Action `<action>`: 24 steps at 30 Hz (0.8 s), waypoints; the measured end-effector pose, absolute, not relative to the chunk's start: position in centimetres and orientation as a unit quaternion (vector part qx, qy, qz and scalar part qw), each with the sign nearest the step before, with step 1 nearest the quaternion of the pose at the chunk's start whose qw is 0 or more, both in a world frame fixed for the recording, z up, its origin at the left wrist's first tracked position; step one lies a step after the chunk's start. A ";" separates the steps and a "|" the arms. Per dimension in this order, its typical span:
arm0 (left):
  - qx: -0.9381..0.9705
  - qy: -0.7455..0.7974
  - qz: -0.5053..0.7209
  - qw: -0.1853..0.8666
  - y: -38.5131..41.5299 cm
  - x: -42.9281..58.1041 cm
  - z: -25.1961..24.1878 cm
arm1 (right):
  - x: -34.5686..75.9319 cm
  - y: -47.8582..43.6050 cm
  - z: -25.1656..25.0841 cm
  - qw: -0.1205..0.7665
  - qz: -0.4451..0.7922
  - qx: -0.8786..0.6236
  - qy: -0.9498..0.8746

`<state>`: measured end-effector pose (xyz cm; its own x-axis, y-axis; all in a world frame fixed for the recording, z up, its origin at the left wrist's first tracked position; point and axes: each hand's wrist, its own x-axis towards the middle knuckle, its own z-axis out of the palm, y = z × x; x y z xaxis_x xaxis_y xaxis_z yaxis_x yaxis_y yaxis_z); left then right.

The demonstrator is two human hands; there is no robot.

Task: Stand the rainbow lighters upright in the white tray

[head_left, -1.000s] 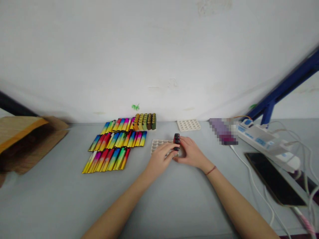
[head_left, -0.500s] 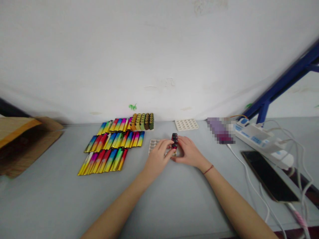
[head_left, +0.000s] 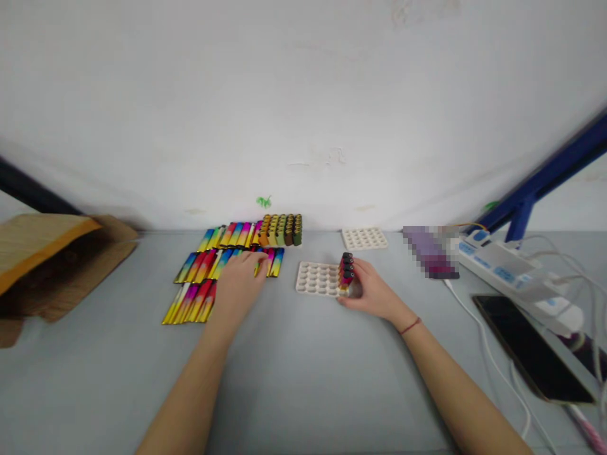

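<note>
My left hand (head_left: 239, 279) is over the rows of shiny gradient-coloured tubes (head_left: 198, 268) at left, its fingers loosely spread and no tube visible in them. Part of two rows is hidden under it. At centre lies a white tray (head_left: 317, 279) with round hollows. A line of upright purple-red tubes (head_left: 346, 276) with black tops stands at its right end. My right hand (head_left: 372, 289) curls round that line from the right, fingers behind and thumb at the tray's front corner.
Behind the loose tubes, a block of upright gold-topped tubes (head_left: 281, 230) stands against the wall. A second white tray (head_left: 364, 238) lies at the back. To the right are a phone (head_left: 531, 347), a power strip (head_left: 515, 281) and cables. A cardboard box (head_left: 90, 272) opens at far left.
My left hand has left the tube line in the tray and moved left over the loose tubes. My right hand stays at the line. The whole view has shifted slightly.
</note>
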<state>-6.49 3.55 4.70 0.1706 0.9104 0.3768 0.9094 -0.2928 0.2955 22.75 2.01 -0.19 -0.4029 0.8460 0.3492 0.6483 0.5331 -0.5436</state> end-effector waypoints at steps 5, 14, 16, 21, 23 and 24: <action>0.689 0.713 0.129 0.026 3.9 -12.0 6.7 | 22.8 1.9 -0.3 0.306 0.169 -0.457 -0.818; 0.750 0.642 0.143 -0.064 3.6 -8.4 5.5 | 22.8 1.9 -0.6 0.303 0.147 -0.456 -0.824; 0.743 0.651 0.128 -0.090 3.6 -6.5 4.8 | 22.8 1.9 -0.6 0.301 0.144 -0.457 -0.824; 0.751 0.645 0.094 -0.103 3.5 -4.5 3.8 | 22.8 1.9 -0.6 0.297 0.143 -0.463 -0.823; 0.760 0.638 0.087 -0.089 3.5 -4.4 3.6 | 22.7 1.9 -0.6 0.296 0.142 -0.462 -0.824; 0.763 0.635 0.087 -0.082 3.5 -4.4 3.6 | 22.7 1.9 -0.6 0.296 0.142 -0.461 -0.824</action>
<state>-4.40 3.51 3.59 0.1778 0.9550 0.2372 0.9837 -0.1793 -0.0153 22.75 1.88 -0.58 -0.3994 0.8440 0.3580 0.6761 0.5349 -0.5068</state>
